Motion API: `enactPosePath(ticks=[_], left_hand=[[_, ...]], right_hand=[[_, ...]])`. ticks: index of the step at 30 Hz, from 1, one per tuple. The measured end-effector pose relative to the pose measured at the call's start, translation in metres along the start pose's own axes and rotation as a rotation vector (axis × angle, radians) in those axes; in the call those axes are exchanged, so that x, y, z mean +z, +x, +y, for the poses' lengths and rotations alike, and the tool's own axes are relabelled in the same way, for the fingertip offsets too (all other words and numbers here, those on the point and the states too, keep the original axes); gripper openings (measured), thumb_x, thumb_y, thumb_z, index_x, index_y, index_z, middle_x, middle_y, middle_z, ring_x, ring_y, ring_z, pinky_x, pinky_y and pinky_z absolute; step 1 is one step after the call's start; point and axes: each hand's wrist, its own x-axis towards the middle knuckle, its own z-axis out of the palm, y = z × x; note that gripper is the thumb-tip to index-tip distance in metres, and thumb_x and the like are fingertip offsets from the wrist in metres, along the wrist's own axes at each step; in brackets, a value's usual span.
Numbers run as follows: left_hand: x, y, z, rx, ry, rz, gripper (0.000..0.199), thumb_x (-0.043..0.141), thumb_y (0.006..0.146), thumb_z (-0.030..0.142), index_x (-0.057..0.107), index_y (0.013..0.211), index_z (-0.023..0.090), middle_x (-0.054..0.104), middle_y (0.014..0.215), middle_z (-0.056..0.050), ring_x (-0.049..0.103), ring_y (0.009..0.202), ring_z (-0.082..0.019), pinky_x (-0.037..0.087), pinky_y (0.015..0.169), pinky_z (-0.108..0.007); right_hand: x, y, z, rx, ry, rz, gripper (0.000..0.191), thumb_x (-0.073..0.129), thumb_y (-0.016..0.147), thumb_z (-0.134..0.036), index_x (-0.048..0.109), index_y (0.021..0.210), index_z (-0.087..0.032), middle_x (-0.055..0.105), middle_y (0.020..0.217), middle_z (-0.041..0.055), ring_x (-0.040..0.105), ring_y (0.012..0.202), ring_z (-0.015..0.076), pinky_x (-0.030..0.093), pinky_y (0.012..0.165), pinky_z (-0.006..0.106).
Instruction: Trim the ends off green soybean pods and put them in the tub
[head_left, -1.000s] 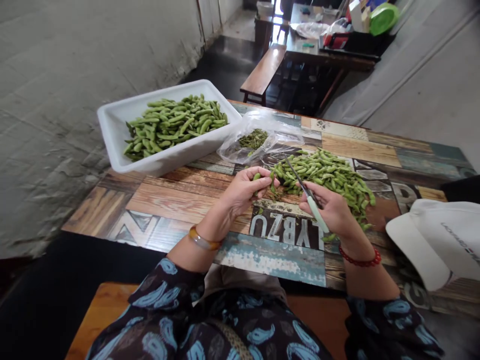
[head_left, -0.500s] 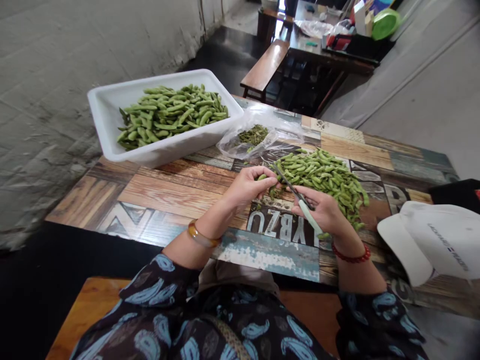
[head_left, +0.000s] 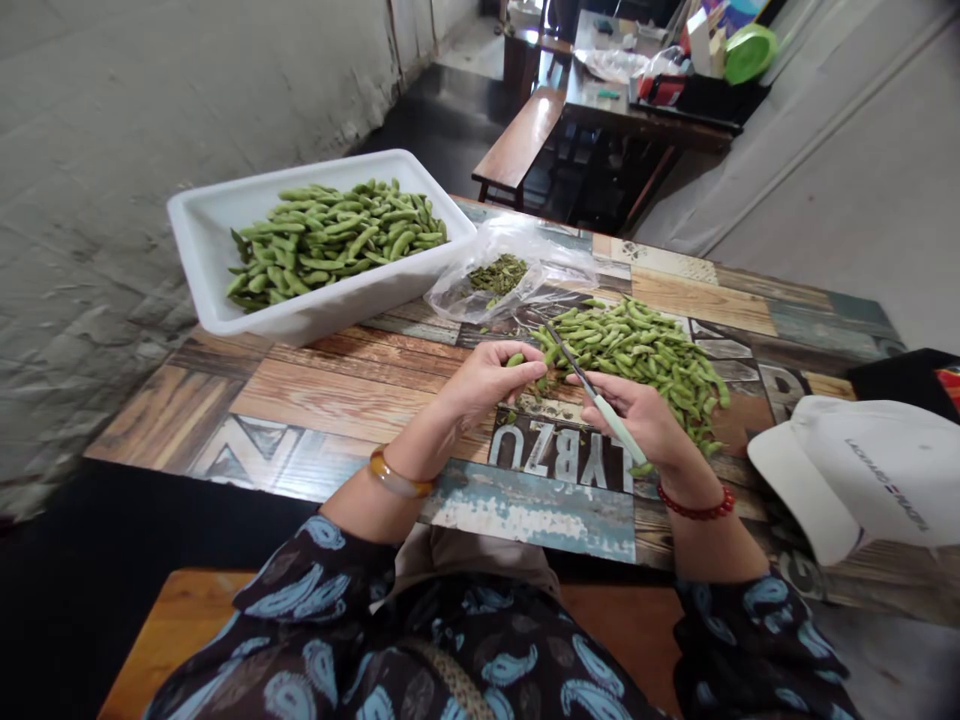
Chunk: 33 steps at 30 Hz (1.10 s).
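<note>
My left hand (head_left: 496, 378) is closed on a green bean pod (head_left: 515, 360), above the patterned table. In my right hand (head_left: 634, 412) are scissors (head_left: 576, 365) with a pale green handle, their blades pointing up and left towards the loose pods. A pile of green pods (head_left: 637, 345) lies on the table just beyond my right hand. Farther back, a clear plastic bag (head_left: 551, 262) holds small green trimmings (head_left: 499, 275). The white tub (head_left: 345, 305) at the back left holds many pods.
A white cap (head_left: 855, 475) rests on the table (head_left: 300, 390) at the right, beside a black item (head_left: 900, 380). Behind are a wooden bench (head_left: 521, 140) and another table with a green round object (head_left: 750, 53). A wall stands at the left.
The scissors in my right hand have turned slightly, and the two hands are a little farther apart. The whole view has shifted slightly.
</note>
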Motion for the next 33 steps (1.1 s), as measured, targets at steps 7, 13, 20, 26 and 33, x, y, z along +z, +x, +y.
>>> enactPosePath(ticks=[7,13,20,26,33], left_hand=[[-0.0010,-0.0011,0.0008,0.058,0.122,0.026,0.026,0.076,0.071,0.036,0.067,0.078,0.013,0.050,0.053,0.005,0.039,0.043,-0.005,0.029,0.041,-0.018],[-0.0018,-0.0011,0.0003,0.102,0.193,-0.004,0.027,0.073,0.075,0.039,0.067,0.076,0.013,0.048,0.053,0.006,0.038,0.044,-0.004,0.028,0.043,-0.018],[-0.0006,-0.0010,-0.0006,0.088,0.172,-0.016,0.027,0.074,0.074,0.039,0.067,0.078,0.013,0.048,0.052,0.006,0.038,0.043,-0.004,0.027,0.042,-0.019],[-0.0004,-0.0009,0.0001,0.083,0.118,-0.019,0.028,0.075,0.074,0.039,0.063,0.072,0.014,0.046,0.049,0.007,0.036,0.042,-0.004,0.026,0.042,-0.019],[-0.0011,0.0002,0.0002,0.065,0.076,-0.008,0.029,0.079,0.070,0.036,0.061,0.075,0.014,0.042,0.051,0.008,0.034,0.042,-0.003,0.024,0.041,-0.018]], right_hand=[[-0.0022,-0.0001,0.0059,-0.034,-0.171,-0.013,0.063,0.075,0.077,-0.044,0.062,0.130,-0.014,0.071,0.089,0.0067,0.068,0.080,0.0210,0.057,0.078,0.033],[-0.0014,-0.0009,0.0001,-0.114,-0.359,0.024,0.060,0.078,0.073,-0.043,0.066,0.126,-0.019,0.074,0.109,0.0104,0.069,0.101,0.0277,0.054,0.097,0.042],[0.0033,-0.0023,-0.0024,-0.090,-0.328,0.030,0.058,0.077,0.075,-0.043,0.067,0.125,-0.016,0.073,0.117,0.0115,0.070,0.105,0.0287,0.054,0.098,0.042],[0.0031,-0.0027,0.0042,-0.057,-0.215,-0.030,0.057,0.073,0.080,-0.046,0.066,0.129,-0.018,0.070,0.125,0.0111,0.068,0.110,0.0284,0.057,0.095,0.038],[0.0005,-0.0019,0.0036,-0.008,-0.112,-0.057,0.053,0.075,0.079,-0.045,0.070,0.124,-0.018,0.072,0.122,0.0102,0.069,0.107,0.0270,0.057,0.094,0.038]])
